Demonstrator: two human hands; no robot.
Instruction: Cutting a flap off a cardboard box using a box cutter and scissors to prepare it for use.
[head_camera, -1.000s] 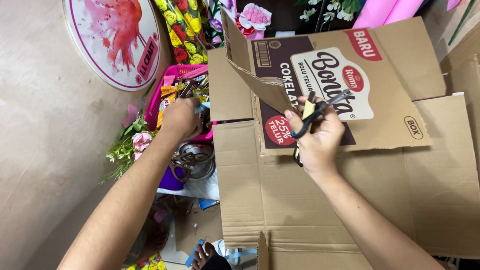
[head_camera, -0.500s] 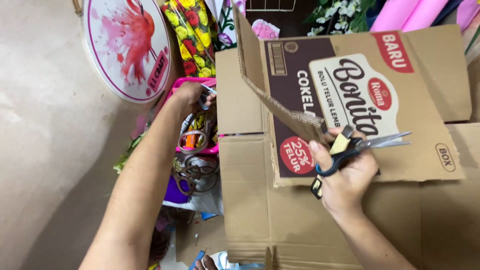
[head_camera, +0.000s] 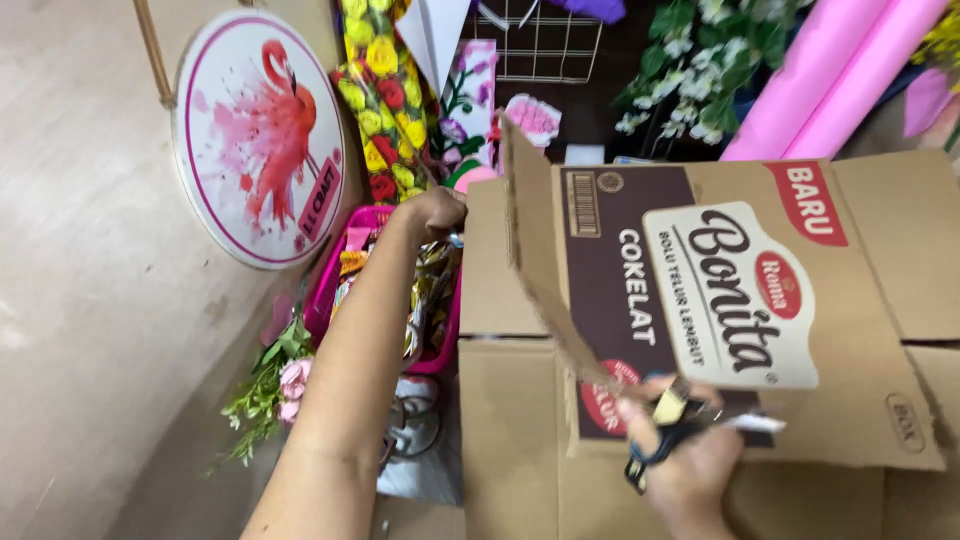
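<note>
Gripping scissors (head_camera: 672, 432), right hand (head_camera: 690, 470) fingers curled through handles.

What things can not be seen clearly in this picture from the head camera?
- Left hand: its fingers reach into the pink basket, so what they touch is hidden.
- Scissors: blurred by motion, the handles covered by the right hand.
- Basket contents: too jumbled and partly behind the forearm.
- Cardboard box: cut off by the right and bottom edges.

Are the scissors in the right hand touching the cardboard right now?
Touching. The head view shows the scissors, gripped in the right hand, with their blades lying against the printed cardboard panel near its lower edge; no gap shows between them.
</note>
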